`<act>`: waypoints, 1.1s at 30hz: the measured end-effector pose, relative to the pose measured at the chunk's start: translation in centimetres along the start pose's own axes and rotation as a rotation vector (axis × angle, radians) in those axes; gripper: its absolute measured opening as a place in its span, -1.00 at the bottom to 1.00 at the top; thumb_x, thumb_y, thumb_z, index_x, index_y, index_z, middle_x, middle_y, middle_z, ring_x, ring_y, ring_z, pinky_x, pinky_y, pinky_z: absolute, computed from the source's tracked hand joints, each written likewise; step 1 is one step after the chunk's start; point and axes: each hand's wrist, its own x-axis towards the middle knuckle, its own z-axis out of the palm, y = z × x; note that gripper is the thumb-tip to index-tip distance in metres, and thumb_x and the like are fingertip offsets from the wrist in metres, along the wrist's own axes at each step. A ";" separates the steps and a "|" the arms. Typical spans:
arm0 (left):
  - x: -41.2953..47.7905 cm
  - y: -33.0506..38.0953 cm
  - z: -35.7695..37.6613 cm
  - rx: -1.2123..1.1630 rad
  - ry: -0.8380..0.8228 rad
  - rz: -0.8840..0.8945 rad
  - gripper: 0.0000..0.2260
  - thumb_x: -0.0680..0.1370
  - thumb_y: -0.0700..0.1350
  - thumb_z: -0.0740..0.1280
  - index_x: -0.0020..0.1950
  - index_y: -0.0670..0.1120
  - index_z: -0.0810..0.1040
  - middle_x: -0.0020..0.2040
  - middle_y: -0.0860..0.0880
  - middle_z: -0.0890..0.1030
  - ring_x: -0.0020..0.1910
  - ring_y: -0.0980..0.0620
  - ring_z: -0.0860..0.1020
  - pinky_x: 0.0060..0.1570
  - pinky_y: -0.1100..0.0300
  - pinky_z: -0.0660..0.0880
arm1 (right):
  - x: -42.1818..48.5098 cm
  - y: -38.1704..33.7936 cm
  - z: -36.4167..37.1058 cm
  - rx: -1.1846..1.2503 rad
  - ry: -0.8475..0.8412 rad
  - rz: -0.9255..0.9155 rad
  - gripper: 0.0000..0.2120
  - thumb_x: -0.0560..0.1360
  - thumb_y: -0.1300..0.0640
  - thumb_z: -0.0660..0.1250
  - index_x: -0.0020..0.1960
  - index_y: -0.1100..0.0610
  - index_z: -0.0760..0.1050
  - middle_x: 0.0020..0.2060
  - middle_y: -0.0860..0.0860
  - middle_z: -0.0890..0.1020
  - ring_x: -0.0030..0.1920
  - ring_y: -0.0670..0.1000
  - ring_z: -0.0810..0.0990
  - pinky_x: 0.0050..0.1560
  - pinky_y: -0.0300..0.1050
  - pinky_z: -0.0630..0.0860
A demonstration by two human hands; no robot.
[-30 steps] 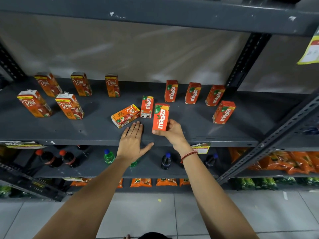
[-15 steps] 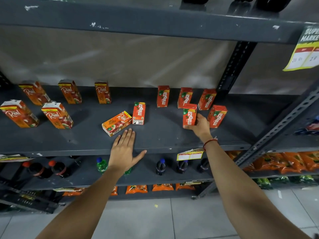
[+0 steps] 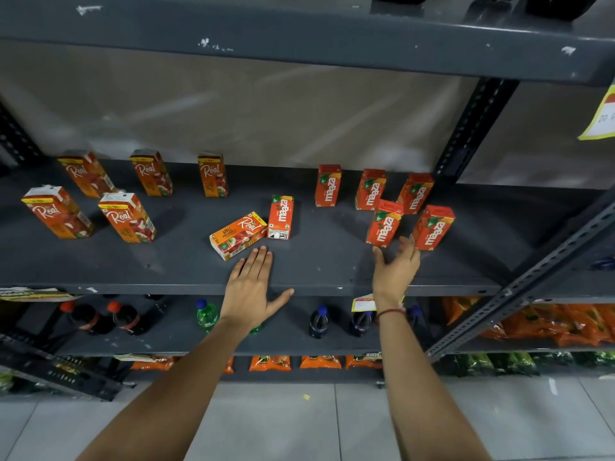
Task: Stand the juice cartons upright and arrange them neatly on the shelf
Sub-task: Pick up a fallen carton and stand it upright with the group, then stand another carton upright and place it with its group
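On the dark grey shelf (image 3: 166,267), several orange Real cartons (image 3: 126,217) stand upright at the left. One Real apple carton (image 3: 238,235) lies flat near the middle, with a small red Maaza carton (image 3: 280,217) upright beside it. Three Maaza cartons (image 3: 370,189) stand in a back row at the right. In front of them stand two more, one (image 3: 384,224) just beyond my right hand (image 3: 394,271), the other (image 3: 432,227) to its right. My right hand is open and holds nothing. My left hand (image 3: 251,287) rests flat on the shelf edge, fingertips just short of the lying carton.
An upper shelf (image 3: 299,38) hangs close overhead. A slanted perforated metal post (image 3: 519,281) crosses at the right. Dark and green soda bottles (image 3: 317,322) stand on the lower shelf, orange snack packs (image 3: 269,362) below them. A yellow price tag (image 3: 602,118) hangs at the far right.
My right hand carried a Maaza carton from the middle to the right, stood it beside the front right carton and let go. My left hand stayed flat on the shelf.
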 end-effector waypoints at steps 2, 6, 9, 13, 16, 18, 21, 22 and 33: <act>0.0 0.0 0.0 -0.003 0.004 -0.003 -0.19 0.49 0.38 -0.08 0.41 -0.25 0.33 0.42 -0.19 0.36 0.40 -0.12 0.32 0.37 -0.06 0.22 | -2.5 -1.1 1.2 -0.012 0.055 -0.072 -0.65 0.46 0.17 0.37 0.19 0.30 0.42 0.10 0.24 0.50 0.13 0.23 0.48 0.18 0.06 0.42; 0.1 0.0 0.1 -0.015 0.024 0.000 -0.22 0.48 0.35 0.01 0.40 -0.26 0.34 0.40 -0.20 0.38 0.40 -0.12 0.33 0.37 -0.05 0.22 | -4.3 -4.9 5.1 0.059 -0.336 -0.137 -0.68 0.49 0.05 0.33 0.12 0.26 0.49 0.02 0.20 0.57 0.01 0.18 0.57 0.10 0.13 0.52; 0.0 0.0 0.1 -0.046 0.021 -0.005 -0.23 0.47 0.35 0.04 0.39 -0.26 0.35 0.40 -0.20 0.39 0.40 -0.11 0.33 0.37 -0.05 0.24 | -4.3 -8.4 7.5 0.042 -0.554 -0.106 -0.60 0.52 -0.02 0.27 0.12 0.32 0.49 0.02 0.25 0.61 0.08 0.21 0.57 0.12 0.03 0.49; 0.1 0.0 0.2 -0.068 0.023 -0.013 -0.22 0.47 0.35 0.04 0.39 -0.26 0.36 0.38 -0.21 0.41 0.38 -0.12 0.35 0.35 -0.06 0.27 | -3.5 -11.7 9.7 0.010 -0.700 0.021 -0.61 0.54 -0.01 0.25 0.09 0.34 0.48 0.07 0.27 0.59 0.13 0.23 0.54 0.11 0.00 0.45; 0.1 0.1 0.1 -0.076 0.031 -0.014 -0.22 0.47 0.36 0.04 0.37 -0.26 0.38 0.37 -0.21 0.42 0.37 -0.13 0.36 0.34 -0.06 0.27 | -2.5 -12.8 10.8 -0.046 -0.779 0.106 -0.61 0.45 0.06 0.39 0.15 0.29 0.49 0.17 0.22 0.58 0.18 0.18 0.55 0.19 0.02 0.49; 0.1 0.0 0.2 -0.076 0.031 -0.017 -0.22 0.47 0.36 0.05 0.37 -0.26 0.38 0.37 -0.20 0.42 0.37 -0.12 0.36 0.34 -0.05 0.26 | -1.8 -12.8 11.2 -0.038 -0.808 0.207 -0.52 0.38 0.11 0.47 0.21 0.28 0.44 0.21 0.20 0.55 0.22 0.19 0.52 0.21 0.05 0.51; 0.1 0.0 0.3 -0.075 0.034 -0.018 -0.23 0.46 0.36 0.07 0.38 -0.25 0.37 0.38 -0.19 0.41 0.38 -0.11 0.35 0.35 -0.04 0.24 | -0.8 -12.7 11.4 0.003 -0.871 0.345 -0.36 0.28 0.12 0.56 0.24 0.24 0.34 0.22 0.19 0.53 0.19 0.18 0.52 0.12 0.05 0.54; 0.1 0.0 0.4 -0.072 0.034 -0.018 -0.23 0.46 0.36 0.07 0.38 -0.24 0.37 0.38 -0.19 0.41 0.39 -0.11 0.34 0.35 -0.03 0.23 | -0.5 -12.7 11.5 -0.011 -0.895 0.351 -0.33 0.26 0.11 0.57 0.24 0.23 0.33 0.20 0.18 0.55 0.15 0.15 0.54 0.07 0.03 0.54; 0.1 0.1 0.3 -0.041 0.038 -0.012 -0.22 0.47 0.37 0.03 0.41 -0.24 0.33 0.40 -0.19 0.39 0.40 -0.11 0.32 0.35 -0.04 0.22 | -0.3 -12.3 10.9 -0.074 -1.035 0.288 -0.33 0.31 0.10 0.53 0.32 0.22 0.33 0.26 0.11 0.51 0.25 0.11 0.48 0.14 -0.04 0.48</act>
